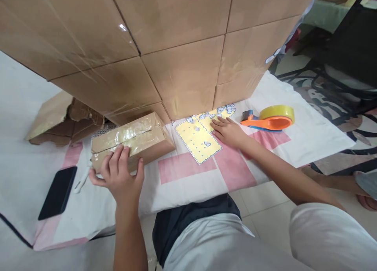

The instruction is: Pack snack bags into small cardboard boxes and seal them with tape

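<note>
My left hand (119, 173) rests with fingers spread on the front edge of a small cardboard box (147, 135), whose top flaps are closed under shiny clear tape. My right hand (228, 132) lies flat, fingers stretched out, on yellow sticker sheets. One yellow sheet (198, 141), with blue edging and small printed figures, lies between the box and this hand. Behind it, a second yellow piece (224, 113) is partly under my fingers. Just right of the hand stands an orange tape dispenser (266, 123) with a roll of yellowish tape (278, 112).
Stacked cardboard boxes (182, 74) form a wall along the back of the cloth-covered table (182, 192). An open carton (54, 116) sits at the left, and a black phone (58, 192) lies in front of it. A black chair (347, 47) and another person's leg (332, 182) are at the right.
</note>
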{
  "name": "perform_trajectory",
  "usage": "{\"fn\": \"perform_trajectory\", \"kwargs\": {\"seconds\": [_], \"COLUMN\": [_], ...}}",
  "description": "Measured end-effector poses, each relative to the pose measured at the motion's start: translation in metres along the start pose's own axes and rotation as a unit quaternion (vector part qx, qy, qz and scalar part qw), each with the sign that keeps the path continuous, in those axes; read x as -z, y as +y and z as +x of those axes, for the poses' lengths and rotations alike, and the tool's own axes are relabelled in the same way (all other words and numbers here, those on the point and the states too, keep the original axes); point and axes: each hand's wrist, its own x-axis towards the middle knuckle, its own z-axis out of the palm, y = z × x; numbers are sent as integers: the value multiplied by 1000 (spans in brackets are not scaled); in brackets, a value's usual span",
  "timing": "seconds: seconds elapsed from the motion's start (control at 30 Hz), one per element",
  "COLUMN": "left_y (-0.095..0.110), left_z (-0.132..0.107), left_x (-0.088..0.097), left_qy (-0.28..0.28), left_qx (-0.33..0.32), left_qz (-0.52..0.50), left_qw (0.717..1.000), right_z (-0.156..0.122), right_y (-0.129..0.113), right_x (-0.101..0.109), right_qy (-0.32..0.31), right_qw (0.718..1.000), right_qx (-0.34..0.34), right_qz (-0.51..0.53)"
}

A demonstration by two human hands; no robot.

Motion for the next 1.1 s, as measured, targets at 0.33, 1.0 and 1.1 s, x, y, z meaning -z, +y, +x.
{"fn": "perform_trajectory", "kwargs": {"seconds": [0.33,1.0,1.1], "left_y": [4,1,-1], "left_z": [2,-4,0], "left_x": [0,2,1], "left_qy": [-2,9,0], "left_qx": [10,18,8], "left_qz": [0,-18,-2], "left_qw": [1000,1000,1000], "right_z": [6,115,111], "right_y": [-11,-14,-18], "right_x": [13,-2,-5], "right_qy": [47,110,141], "right_qw": [998,967,920], "right_qx": [-45,93,58], "right_qz": [21,210,362]}}
